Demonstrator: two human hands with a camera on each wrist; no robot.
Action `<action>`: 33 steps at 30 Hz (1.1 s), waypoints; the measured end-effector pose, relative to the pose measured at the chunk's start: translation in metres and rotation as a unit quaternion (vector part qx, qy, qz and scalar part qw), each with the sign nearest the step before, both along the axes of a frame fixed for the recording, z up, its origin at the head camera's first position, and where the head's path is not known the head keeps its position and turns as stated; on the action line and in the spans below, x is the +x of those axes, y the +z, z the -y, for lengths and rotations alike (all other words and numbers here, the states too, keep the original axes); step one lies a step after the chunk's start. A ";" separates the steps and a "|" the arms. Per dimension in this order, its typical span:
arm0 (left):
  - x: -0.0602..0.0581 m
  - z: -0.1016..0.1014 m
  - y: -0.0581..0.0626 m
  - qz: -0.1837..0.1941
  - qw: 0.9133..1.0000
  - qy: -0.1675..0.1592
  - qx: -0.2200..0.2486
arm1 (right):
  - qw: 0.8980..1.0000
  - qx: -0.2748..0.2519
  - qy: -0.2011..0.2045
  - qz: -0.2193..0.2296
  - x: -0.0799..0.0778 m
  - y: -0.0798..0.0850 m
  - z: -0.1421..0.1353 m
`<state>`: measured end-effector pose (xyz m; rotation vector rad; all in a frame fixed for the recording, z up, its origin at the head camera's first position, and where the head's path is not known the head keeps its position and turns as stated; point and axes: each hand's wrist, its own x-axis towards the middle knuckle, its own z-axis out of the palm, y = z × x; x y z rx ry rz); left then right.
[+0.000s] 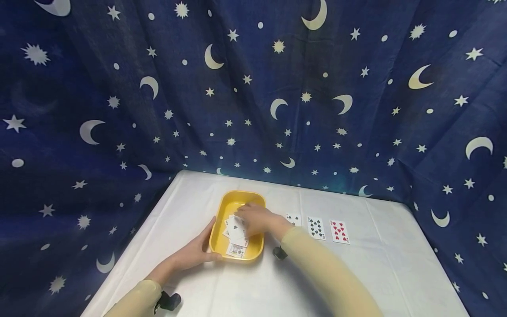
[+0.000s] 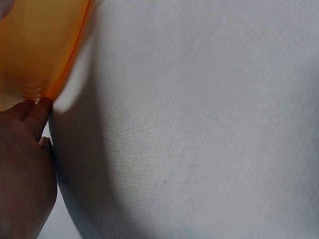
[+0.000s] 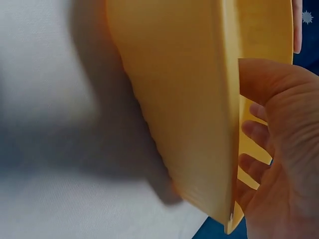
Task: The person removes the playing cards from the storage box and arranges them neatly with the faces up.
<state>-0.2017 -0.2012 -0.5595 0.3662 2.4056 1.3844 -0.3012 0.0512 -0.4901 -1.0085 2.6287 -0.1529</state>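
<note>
Yellow tray [image 1: 259, 248] on the surface [image 1: 380, 273], toward its far left corner: playing cards [image 1: 236, 229] inside lie beneath the right grip [image 1: 255, 220], which partly hides them; whether it pinches one cannot be told. The left grip [image 1: 194, 251], fingers extended and thumb apart, touches the tray's near left corner. The right forearm [image 1: 328, 268] partly covers the leftmost card [image 1: 294, 218] of the row outside.

Cards [image 1: 237, 235] in a tray [image 1: 236, 199] on a table [image 1: 245, 290]
Inside, cards sit at 6 o'clock, the right hand [image 1: 256, 219] at 2. Outside, the left hand [image 1: 192, 254] is at 8, three more cards [image 1: 316, 228] at 3.
</note>
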 end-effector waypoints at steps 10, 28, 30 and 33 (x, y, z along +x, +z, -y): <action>0.000 0.000 0.000 0.000 1.000 0.001 0.001 | 0.999 0.003 -0.021 0.031 0.003 -0.002 0.009; 0.000 0.002 -0.002 -0.005 1.000 -0.009 0.007 | 0.998 0.008 -0.038 0.044 0.005 -0.006 0.015; 0.000 0.002 -0.001 -0.004 1.000 -0.008 0.007 | 0.998 0.006 -0.037 0.044 0.004 -0.006 0.014; 0.000 0.002 -0.001 -0.004 1.000 -0.006 0.006 | 0.998 0.005 -0.035 0.043 0.004 -0.007 0.015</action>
